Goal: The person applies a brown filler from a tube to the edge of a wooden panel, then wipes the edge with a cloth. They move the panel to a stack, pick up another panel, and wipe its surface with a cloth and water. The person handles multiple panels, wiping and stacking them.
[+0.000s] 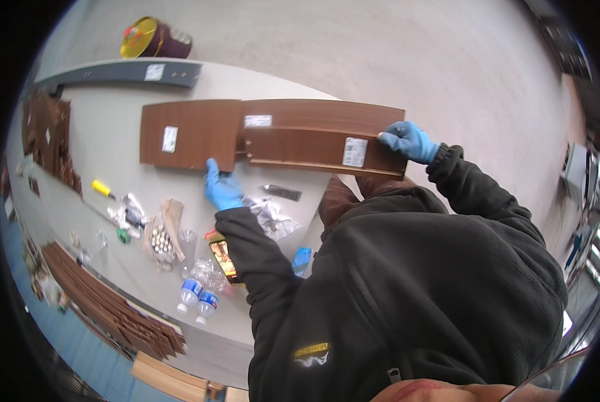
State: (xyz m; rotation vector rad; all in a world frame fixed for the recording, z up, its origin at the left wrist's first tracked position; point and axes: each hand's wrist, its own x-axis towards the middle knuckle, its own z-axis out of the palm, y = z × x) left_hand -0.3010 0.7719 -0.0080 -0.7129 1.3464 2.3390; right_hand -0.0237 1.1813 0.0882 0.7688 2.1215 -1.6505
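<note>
Brown panels [296, 142] stretch left from the right hand [410, 141] gripping one end; left hand [223, 190] grips near edge.

I see a pale surface [112, 127] carrying a dark grey strip [122, 72], a yellow-handled tool [101, 188], a bag of shiny pieces [160, 242], a lit phone [223, 258] and two clear bottles [191, 291]; whether the brown panels [203, 134] rest on it, I can't tell from here.
</note>
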